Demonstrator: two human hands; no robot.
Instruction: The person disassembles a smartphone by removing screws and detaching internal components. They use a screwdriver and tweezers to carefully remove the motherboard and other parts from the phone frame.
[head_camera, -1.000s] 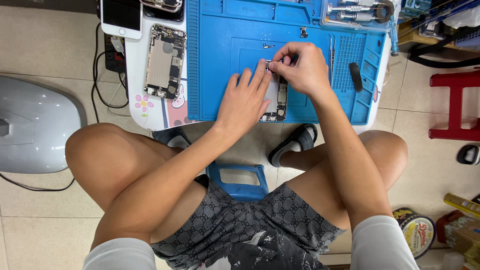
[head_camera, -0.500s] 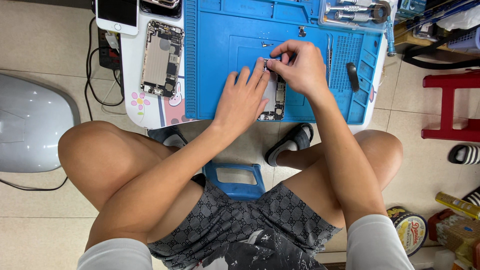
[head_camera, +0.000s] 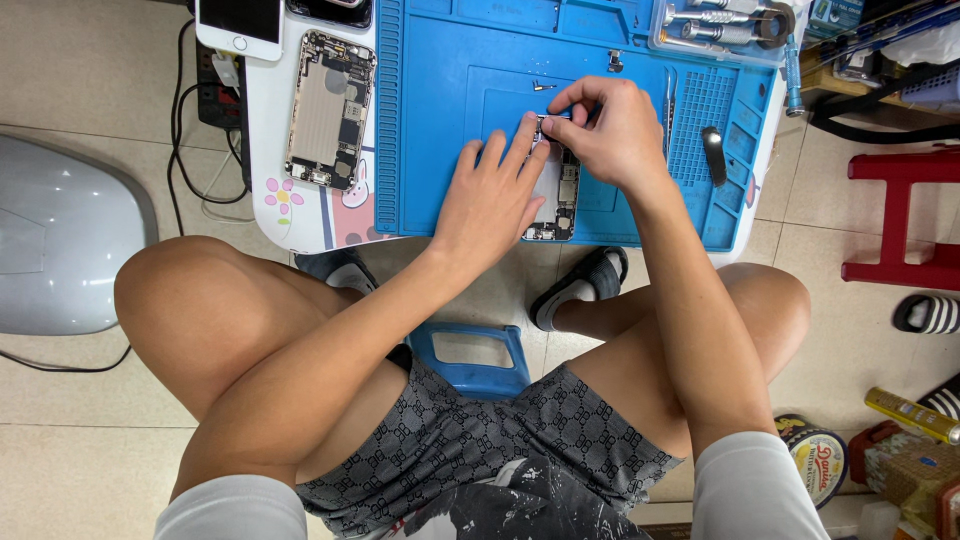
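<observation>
Opened phone (head_camera: 562, 190) under both your hands on the blue mat (head_camera: 450, 90).
Your left hand (head_camera: 490, 195) lies flat, pinning it steady; your right hand (head_camera: 610, 130) pinches a small part at its top edge; second opened phone (head_camera: 330, 110) lies aside.

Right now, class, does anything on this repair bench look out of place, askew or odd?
A second opened phone shell lies off the blue mat, on the white tabletop. A few tiny parts lie loose on the mat above the hands. The left hand steadies the opened phone; the right hand pinches at its top end.
</observation>
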